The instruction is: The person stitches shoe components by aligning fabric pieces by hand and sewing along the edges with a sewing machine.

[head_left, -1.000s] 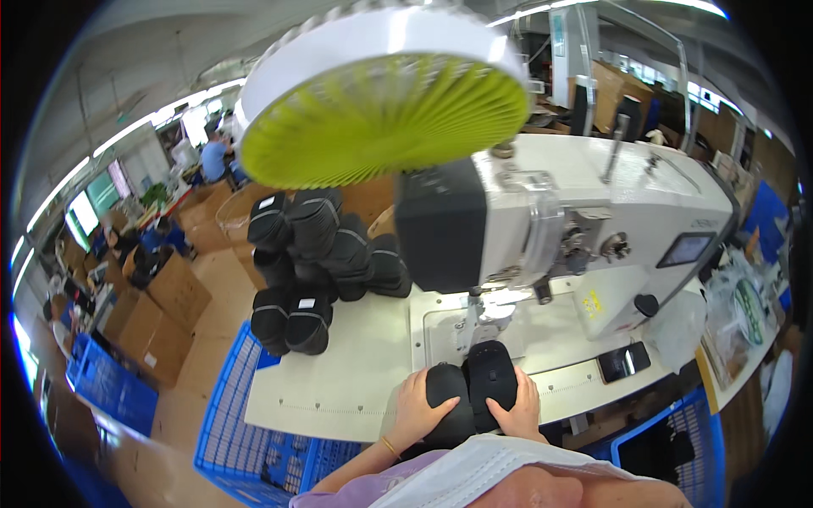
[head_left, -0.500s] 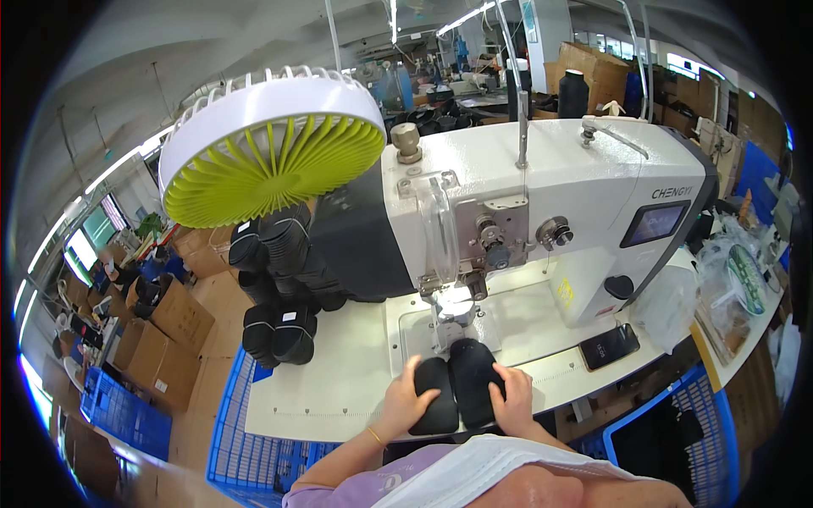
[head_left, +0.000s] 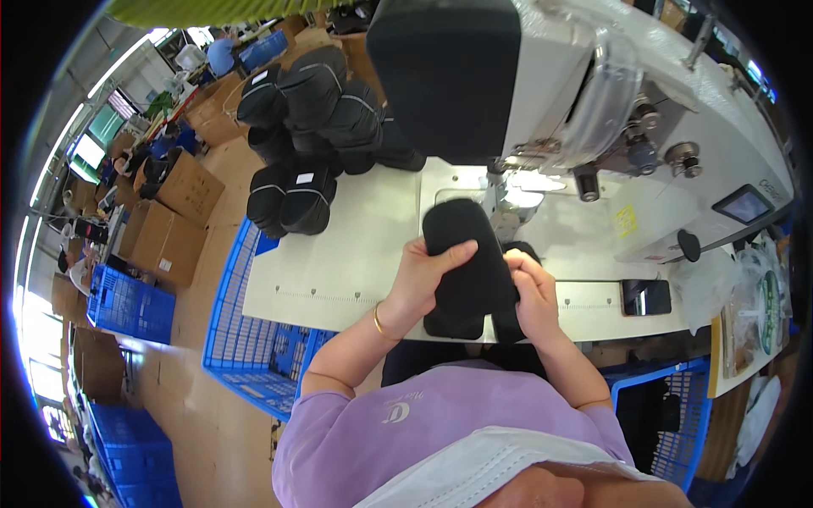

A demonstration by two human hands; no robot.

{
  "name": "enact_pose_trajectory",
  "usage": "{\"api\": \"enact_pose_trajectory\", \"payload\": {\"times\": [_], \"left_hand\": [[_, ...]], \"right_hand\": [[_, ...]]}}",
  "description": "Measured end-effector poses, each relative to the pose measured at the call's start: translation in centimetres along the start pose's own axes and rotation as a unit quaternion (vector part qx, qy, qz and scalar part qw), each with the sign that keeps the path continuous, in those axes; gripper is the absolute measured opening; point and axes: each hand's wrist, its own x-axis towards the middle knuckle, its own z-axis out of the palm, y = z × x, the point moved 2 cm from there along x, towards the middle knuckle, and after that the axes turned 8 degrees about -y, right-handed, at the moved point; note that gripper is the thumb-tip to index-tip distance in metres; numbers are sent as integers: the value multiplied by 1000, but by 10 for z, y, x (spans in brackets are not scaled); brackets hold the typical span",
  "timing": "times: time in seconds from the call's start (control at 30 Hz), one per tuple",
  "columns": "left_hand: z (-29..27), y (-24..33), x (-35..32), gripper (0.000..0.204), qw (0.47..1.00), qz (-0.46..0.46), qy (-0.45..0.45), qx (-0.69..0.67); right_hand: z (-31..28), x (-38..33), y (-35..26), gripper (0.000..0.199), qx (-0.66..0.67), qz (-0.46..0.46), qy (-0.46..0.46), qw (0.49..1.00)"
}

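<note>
My left hand [head_left: 423, 279] grips a black padded fabric piece [head_left: 466, 271] with a rounded end, thumb on top and fingers underneath. The piece is raised above the machine bed at a slant. My right hand [head_left: 535, 292] pinches at the right side of the black work, where a second dark part [head_left: 506, 324] shows partly behind and below. How the two parts join is hidden. Just beyond the work is the lit needle area of a white sewing machine [head_left: 584, 182].
Bundles of tied black pieces [head_left: 292, 199] are stacked at the left of the white table [head_left: 364, 245]. A phone [head_left: 645, 297] lies on the right, near clear plastic bags [head_left: 711, 288]. Blue crates [head_left: 229, 313] stand below the table, and cardboard boxes [head_left: 165, 237] on the floor at left.
The black work has come off the machine bed and up toward me. My left hand now wraps round it, and my right hand pinches its side. The view has turned left and down.
</note>
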Motion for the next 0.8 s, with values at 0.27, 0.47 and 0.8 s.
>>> {"api": "enact_pose_trajectory", "payload": {"times": [0.27, 0.47, 0.8], "left_hand": [[-25, 11, 12, 20, 991, 108, 79, -8], [-28, 3, 19, 20, 993, 105, 36, -45], [-28, 4, 15, 28, 997, 72, 6, -11]], "right_hand": [[4, -2, 11, 1, -82, -20, 54, 995], [6, -5, 7, 6, -17, -17, 71, 997], [1, -8, 13, 10, -106, -34, 78, 991]]}}
